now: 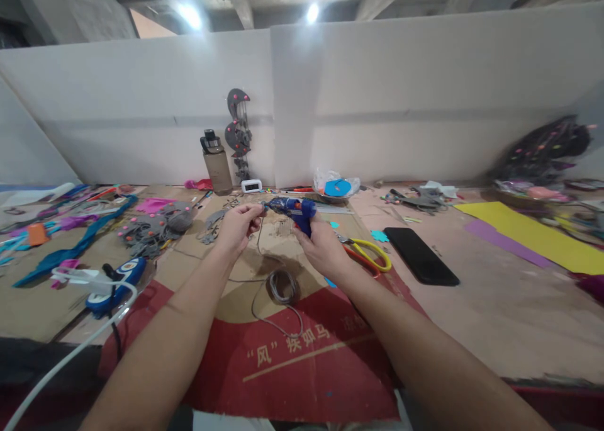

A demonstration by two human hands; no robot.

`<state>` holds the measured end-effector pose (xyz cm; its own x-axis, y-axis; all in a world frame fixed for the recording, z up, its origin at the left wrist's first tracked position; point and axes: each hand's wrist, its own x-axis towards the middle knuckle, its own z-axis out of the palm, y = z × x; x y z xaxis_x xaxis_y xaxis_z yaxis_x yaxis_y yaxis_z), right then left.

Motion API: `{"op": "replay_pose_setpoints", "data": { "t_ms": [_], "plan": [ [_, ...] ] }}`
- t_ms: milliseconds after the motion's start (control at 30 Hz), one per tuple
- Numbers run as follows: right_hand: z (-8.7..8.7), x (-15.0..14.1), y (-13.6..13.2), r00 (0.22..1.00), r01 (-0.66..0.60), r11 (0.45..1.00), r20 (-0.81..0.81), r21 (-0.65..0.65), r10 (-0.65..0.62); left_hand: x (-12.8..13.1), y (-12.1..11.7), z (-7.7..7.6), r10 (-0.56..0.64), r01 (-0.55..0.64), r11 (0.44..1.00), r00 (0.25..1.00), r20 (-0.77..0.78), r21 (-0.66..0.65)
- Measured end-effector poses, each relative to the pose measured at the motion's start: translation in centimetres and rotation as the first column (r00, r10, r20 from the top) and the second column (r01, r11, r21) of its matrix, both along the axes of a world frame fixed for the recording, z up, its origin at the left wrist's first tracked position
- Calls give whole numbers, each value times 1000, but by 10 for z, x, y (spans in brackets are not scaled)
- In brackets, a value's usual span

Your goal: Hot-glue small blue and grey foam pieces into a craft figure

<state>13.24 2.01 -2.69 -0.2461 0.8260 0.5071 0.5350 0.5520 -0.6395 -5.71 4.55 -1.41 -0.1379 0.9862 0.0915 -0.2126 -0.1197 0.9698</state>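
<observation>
My right hand (323, 242) is wrapped round the handle of a blue glue gun (301, 213), whose nozzle points left. Close to the nozzle, the fingertips of my left hand (240, 228) are pinched together. A thin grey cord (259, 239) hangs down from those fingertips; whether a smaller piece is also pinched there is hidden. Below both hands, a coil of grey cord (282, 287) lies on a red and tan cardboard sheet (292, 380). Scissors with yellow and orange handles (372, 255) lie just right of my right hand.
A black phone (419, 255) lies to the right, near yellow sheets (533, 229). On the left are grey felt pieces with pink dots (158, 226) and a blue power strip (117, 286) with a white cable. A bottle (218, 167) and a small white clock (251, 186) stand behind.
</observation>
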Motion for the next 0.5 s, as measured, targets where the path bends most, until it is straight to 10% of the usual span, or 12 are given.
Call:
{"op": "replay_pose_setpoints", "data": {
  "t_ms": [500],
  "plan": [
    [2, 0, -2, 999, 13, 1000, 32, -5, -13, 0, -1, 1, 20, -20, 1000, 1000, -1, 24]
  ]
}}
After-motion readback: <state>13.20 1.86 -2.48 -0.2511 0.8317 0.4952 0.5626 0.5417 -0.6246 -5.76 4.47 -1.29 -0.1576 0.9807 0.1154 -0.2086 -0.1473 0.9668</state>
